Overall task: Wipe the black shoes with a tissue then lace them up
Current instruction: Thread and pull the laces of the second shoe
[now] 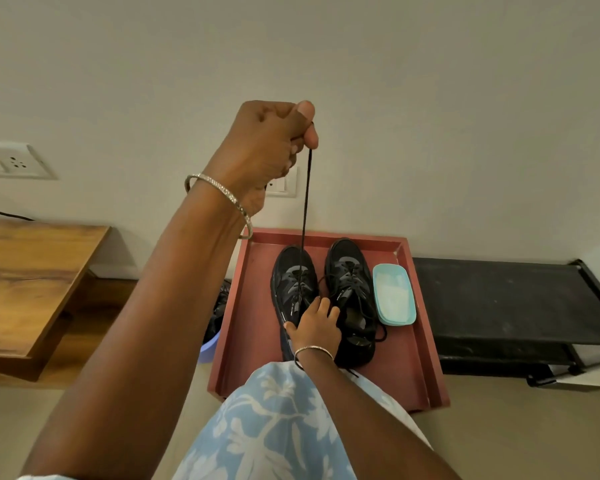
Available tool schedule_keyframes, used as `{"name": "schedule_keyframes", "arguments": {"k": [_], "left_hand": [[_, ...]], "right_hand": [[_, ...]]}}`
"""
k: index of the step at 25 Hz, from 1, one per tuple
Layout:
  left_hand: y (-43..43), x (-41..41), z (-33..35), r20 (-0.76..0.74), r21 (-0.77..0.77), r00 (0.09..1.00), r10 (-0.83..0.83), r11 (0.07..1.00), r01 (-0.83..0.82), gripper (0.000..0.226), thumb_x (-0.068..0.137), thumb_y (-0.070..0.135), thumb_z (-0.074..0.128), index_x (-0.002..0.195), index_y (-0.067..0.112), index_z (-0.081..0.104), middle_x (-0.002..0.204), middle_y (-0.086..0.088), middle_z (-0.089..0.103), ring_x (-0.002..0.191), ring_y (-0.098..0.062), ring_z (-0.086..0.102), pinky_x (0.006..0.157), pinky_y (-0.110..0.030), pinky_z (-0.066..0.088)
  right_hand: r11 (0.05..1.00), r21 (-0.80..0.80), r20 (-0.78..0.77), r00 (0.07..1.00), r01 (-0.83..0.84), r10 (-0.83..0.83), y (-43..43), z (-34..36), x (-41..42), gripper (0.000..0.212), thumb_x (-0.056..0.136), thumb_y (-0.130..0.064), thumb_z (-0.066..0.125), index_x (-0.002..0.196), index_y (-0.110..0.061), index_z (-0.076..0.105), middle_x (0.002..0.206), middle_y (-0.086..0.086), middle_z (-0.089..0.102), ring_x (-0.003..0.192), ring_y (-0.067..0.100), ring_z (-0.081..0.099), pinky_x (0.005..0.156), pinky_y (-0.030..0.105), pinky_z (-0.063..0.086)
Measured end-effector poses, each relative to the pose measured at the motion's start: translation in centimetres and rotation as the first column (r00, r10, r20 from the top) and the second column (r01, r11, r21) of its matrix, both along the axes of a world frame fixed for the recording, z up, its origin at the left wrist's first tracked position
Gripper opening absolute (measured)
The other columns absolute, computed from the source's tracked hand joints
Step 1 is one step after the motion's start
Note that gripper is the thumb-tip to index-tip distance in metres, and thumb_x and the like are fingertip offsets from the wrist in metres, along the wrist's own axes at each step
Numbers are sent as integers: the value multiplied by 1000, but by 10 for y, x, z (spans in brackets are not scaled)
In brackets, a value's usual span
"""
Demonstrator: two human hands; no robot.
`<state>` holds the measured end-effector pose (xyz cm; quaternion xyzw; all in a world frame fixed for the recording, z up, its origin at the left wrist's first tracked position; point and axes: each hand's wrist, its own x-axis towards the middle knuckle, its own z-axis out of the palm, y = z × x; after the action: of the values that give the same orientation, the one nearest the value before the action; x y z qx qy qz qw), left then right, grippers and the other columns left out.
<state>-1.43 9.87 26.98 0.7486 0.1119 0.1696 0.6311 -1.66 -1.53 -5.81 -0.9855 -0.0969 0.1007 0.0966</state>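
Lace held taut above the left shoe.
The left hand (271,147) is raised high, its fingers clenched on the lace (305,202), which runs straight down to the left shoe (293,285). The right hand (314,327) grasps that shoe at its near opening. It stands beside the right shoe (352,289) in a red tray (416,341), with a teal box (394,294) just right.

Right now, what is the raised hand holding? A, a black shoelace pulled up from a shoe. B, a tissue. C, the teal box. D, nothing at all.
A: the left hand pinches the black lace, which runs taut down to the shoe standing on the red tray.
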Motion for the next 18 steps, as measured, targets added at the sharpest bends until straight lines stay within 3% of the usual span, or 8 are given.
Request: {"name": "schedule_keyframes", "arguments": {"k": [5,8,10,12,14,16,18], "left_hand": [[10,-1,5,4,-24,1000,21,1000,-20,39,97,37,62,64,16,65,50,7,48,48,-9,42,48,-20,36],[9,-3,15,27,52,998,50,997,-52,39,93,45,64,61,23,69,73,8,69,75,-9,61,64,-24,50],[6,-9,21,-1,93,1000,-2,996,2,34,94,46,62,72,24,75,94,12,76,99,-9,67,80,-30,55],[5,-16,25,-78,125,994,-80,988,90,33,95,48,59,91,23,78,104,14,76,106,-8,67,92,-35,54],[3,-24,28,-141,134,983,-121,981,140,43,93,58,55,101,22,77,108,16,75,107,-4,67,96,-37,52],[-2,-31,33,-158,147,978,-133,977,157,52,90,66,51,107,24,76,110,16,75,107,-3,66,93,-34,51],[-8,-35,36,-136,164,980,-144,973,165,48,94,61,50,113,23,74,112,12,74,108,-3,66,89,-31,51]], "right_hand": [[1000,19,-42,999,18,-17,7,-5,6,95,84,-63,66,152,-7,29,144,4,36,130,26,38,79,35,58],[999,17,-135,990,30,-28,-1,1,6,100,82,-68,64,153,-7,27,150,5,32,134,29,35,87,38,56],[1000,-4,-298,954,1,-2,-4,17,19,94,84,-68,63,148,-5,36,150,9,36,136,33,38,96,41,48],[985,171,-499,865,34,57,-5,48,41,60,92,-48,64,130,-1,56,133,15,57,116,33,59,86,35,51],[889,417,-639,757,191,137,-9,95,54,25,98,-15,56,111,4,66,100,15,68,74,21,66,54,23,49],[777,585,-634,728,233,260,-18,153,66,23,97,5,43,103,5,66,84,15,67,57,14,62,45,18,46],[683,707,-520,791,186,323,-30,214,75,26,95,13,42,101,5,65,87,22,71,60,18,68,54,21,57]]}}
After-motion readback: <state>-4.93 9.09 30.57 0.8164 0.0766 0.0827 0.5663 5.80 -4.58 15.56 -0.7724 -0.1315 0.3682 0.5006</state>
